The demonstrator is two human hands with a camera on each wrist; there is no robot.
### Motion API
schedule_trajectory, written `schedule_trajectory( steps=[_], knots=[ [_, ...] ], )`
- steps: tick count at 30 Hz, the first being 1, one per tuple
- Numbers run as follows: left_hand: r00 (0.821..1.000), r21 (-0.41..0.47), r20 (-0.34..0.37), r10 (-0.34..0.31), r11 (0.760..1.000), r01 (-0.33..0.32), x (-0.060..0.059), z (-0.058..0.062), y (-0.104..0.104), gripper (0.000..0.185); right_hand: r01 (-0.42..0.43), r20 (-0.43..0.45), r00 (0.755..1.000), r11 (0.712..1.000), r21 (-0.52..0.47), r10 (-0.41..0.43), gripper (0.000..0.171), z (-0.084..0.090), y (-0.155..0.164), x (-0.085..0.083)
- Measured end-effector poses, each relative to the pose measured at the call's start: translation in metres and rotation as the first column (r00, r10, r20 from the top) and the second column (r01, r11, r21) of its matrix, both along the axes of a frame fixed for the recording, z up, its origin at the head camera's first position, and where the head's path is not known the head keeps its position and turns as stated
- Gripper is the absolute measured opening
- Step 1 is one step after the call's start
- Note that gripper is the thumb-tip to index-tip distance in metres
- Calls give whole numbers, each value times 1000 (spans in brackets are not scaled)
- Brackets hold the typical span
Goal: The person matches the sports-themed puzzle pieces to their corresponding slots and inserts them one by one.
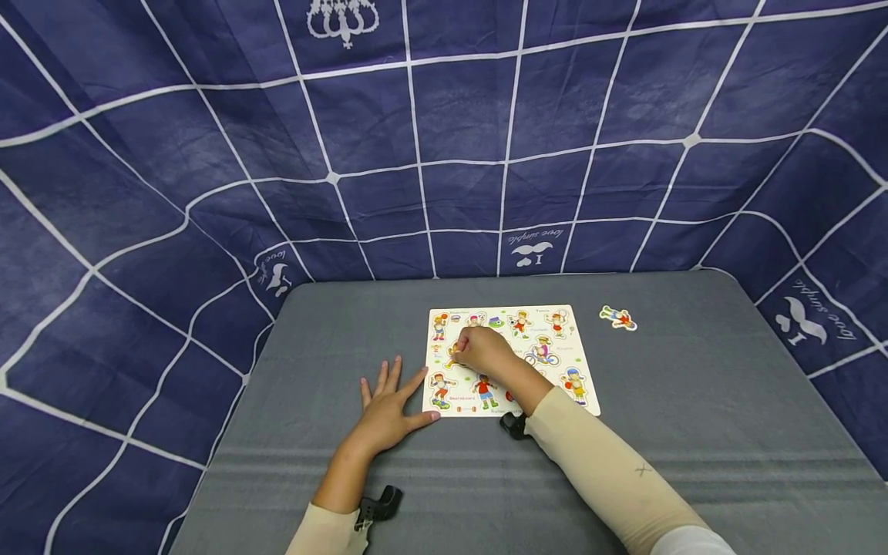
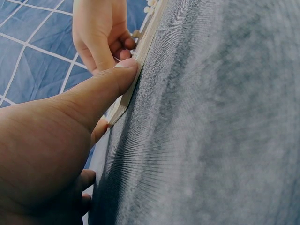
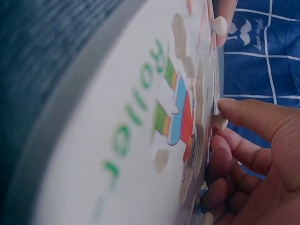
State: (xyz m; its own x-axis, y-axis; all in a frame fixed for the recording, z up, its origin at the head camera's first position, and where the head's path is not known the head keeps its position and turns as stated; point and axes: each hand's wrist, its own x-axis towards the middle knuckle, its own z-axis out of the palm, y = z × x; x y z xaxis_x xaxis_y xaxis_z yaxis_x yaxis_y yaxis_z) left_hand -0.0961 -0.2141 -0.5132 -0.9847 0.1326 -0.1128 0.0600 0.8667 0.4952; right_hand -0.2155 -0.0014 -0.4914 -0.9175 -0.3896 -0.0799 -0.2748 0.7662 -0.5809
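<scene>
Two hands are working at a wooden peg puzzle board (image 1: 555, 385) lying flat on a grey table (image 1: 694, 432), with a navy grid-patterned cloth (image 1: 416, 139) hanging behind and to both sides. One loose puzzle piece (image 1: 618, 317), a small cartoon figure, is lying on the table well apart from the board, off its far right corner. The right forearm in a cream sleeve (image 1: 603, 470) is crossing the board's near edge and covering part of its lower middle.

The board is sitting near the middle of the table, its long axis running left to right, its printed face turned up. It is pale, with colourful cartoon children in sports poses set in rows and small printed words beneath them; the right wrist view is showing green lettering beside a figure in red, blue and green.

The right hand (image 1: 482, 351) is resting over the board's left-centre, its fingers curled and pinching a small pale peg (image 3: 219, 123) on a figure piece (image 1: 454, 354) that is sitting in the board. The left hand (image 1: 385, 408) is lying flat on the table just left of the board, fingers spread and relaxed, its thumb (image 2: 110, 82) pressing against the board's left edge.
</scene>
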Motion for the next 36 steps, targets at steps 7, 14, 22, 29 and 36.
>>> schedule_trajectory(
  steps=[7, 14, 22, 29, 36],
  knots=[
    [1000, 7, -5, 1, 1000, -1, 2, 0, 0, 85, -14, 9, 1000, 999, -40, 15, 16, 0, 1, 3],
    [1000, 7, -8, 5, 1000, -5, 1, -1, 0, 85, 19, 11, 1000, 987, -157, -18, 11, 7, 7, 8],
    [1000, 3, -11, 2, 1000, -2, 1, 0, 1, 85, 104, -9, 994, 956, -273, -111, 7, 11, 18, 9],
    [1000, -8, -12, 3, 1000, -3, 0, -1, 1, 85, 128, -28, 989, 926, -355, -147, 8, 13, 28, 9],
    [1000, -5, -8, 2, 1000, -2, 0, -2, 1, 86, 151, -27, 984, 900, -408, -178, 13, 14, 41, 11]
  ],
)
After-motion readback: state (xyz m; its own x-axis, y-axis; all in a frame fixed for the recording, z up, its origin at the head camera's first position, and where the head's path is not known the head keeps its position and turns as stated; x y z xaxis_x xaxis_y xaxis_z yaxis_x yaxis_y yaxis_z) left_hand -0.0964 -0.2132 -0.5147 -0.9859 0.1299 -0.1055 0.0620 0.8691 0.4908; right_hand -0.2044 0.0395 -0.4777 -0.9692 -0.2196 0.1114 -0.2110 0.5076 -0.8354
